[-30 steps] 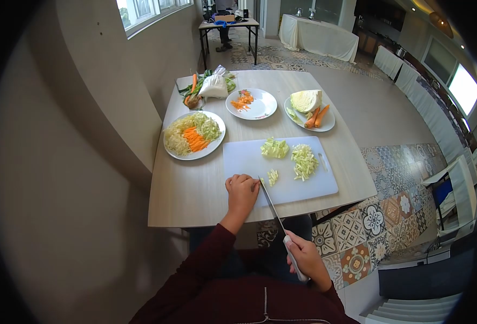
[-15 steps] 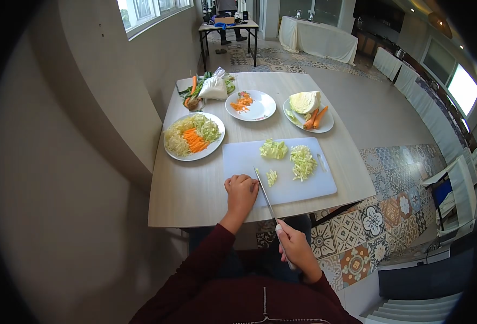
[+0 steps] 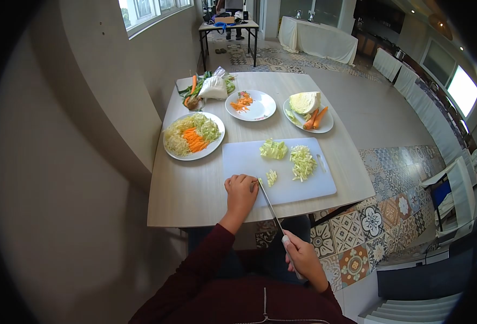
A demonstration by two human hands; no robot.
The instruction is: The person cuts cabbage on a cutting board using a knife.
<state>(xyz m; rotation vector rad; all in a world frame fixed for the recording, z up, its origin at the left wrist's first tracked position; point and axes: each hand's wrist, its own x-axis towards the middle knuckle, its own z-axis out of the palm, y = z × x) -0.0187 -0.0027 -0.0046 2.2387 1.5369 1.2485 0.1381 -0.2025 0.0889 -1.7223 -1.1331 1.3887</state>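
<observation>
My left hand rests on the left front part of the white cutting board, its fingers curled together over something too small to make out. In my right hand is the handle of a long knife, whose tip reaches the board beside my left fingertips. Just right of the blade lies a small group of pale green cut pieces. Farther back on the board are a pile of cabbage pieces and a larger pile of cabbage strips.
Left of the board stands a plate of shredded vegetables. Behind it are a plate with carrot bits, a plate with cabbage and carrots, and a white bag beside vegetables. A person stands at a far table.
The knife tip first moved away from me, then back down beside my left fingers. My right hand shifted with it, while my left hand stayed nearly still. The distant person moved.
</observation>
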